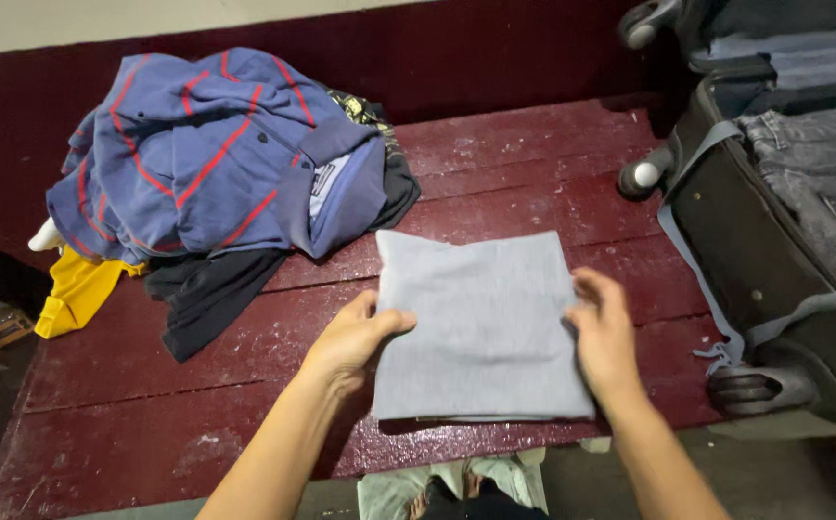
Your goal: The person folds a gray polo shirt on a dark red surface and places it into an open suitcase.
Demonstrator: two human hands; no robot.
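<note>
Down at the near edge of the bench, my left hand (355, 337) pinched the left border of the folded grey garment (480, 323), thumb on top and fingers tucked beneath the cloth. My right hand (603, 332) sat at the opposite border, fingers loosely curled against the fabric; I could not tell whether it truly gripped or only pressed. The garment lay flat between the two hands, a neat rectangle on the dark red wooden bench (148, 424), its lower edge close to the bench's front lip.

Further out to the left, a heap of clothes rested on the planks: a blue shirt with red stripes (206, 154) on top, a black garment (211, 294) spilling from under it, and a yellow piece (71, 289) hanging at the far left end. To the right, an open black suitcase (755, 260) stood just beside the bench, with grey jeans (822, 173) lying inside it.
</note>
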